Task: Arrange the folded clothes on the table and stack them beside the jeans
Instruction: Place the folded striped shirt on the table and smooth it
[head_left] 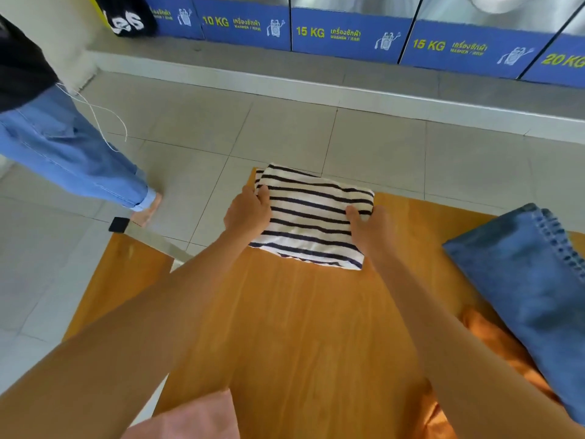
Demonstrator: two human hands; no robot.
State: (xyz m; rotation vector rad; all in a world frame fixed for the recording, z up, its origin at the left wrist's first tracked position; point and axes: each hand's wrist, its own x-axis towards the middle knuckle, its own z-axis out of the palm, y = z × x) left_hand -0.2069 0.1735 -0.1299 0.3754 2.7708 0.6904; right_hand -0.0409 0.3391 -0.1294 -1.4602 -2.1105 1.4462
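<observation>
- Cut off: the folded blue denim jeans (531, 289) run out of the frame at the right edge and lower right; only part of their length shows.
- Cut off: an orange cloth (493, 340) lies under the jeans at lower right; most of it is covered, and its shape cannot be made out.
- Cut off: a pink fabric piece (196, 419) enters at the bottom edge, left of centre; what it is cannot be told.
- Cut off: a second person in light blue trousers (69, 153) stands on the tiled floor (285, 131) at upper left; only the legs, a dark top and one foot show.
- Hard to make out: the whole frame is slightly blurred. The blue panels of the washing machines (348, 36) along the top edge carry yellow load ratings; the smaller print is not legible.
- Task item: the folded white shirt with dark navy stripes (313, 217) lies at the centre of the frame, on the far edge of the orange wooden surface (300, 327). It is well apart from the jeans, with bare wood between them.
- Left hand (248, 212): arm extended from lower left; the fingers curl over the shirt's left edge and grip it.
- Right hand (368, 223): arm extended from lower right; the thumb lies on top of the shirt and the fingers wrap its right edge, holding it.
- Hidden: the fingertips of both hands are concealed under or behind the fabric.
</observation>
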